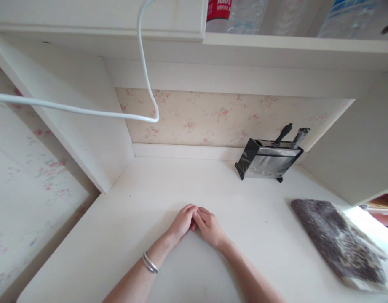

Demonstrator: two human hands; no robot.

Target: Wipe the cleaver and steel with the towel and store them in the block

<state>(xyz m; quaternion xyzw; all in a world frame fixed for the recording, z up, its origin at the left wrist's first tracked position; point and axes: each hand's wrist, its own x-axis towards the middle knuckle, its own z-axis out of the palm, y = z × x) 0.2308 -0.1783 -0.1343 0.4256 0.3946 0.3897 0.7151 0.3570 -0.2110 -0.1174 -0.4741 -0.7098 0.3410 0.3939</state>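
Note:
My left hand [182, 221] and my right hand [209, 227] are joined on the white tabletop [143, 189]. Both are closed, with curled fingers overlapping at the middle, and the right thumb lies across the left fingers. No object shows in either one; the palms are hidden. Two silver bangles [149, 262] circle my left wrist. Beyond my right hand, toward the back wall, stands a black and silver knife block [269, 162] with two handles sticking up. Over to the right lies a folded brown and cream furry cloth [335, 240].
A white cable [86, 112] hangs in front of the left side, bending sharply near the middle. Overhead, a shelf [276, 41] holds clear plastic bottles [247, 14], one with a red label. White side panels [67, 97] flank the tabletop, and floral wallpaper [206, 118] covers the back.

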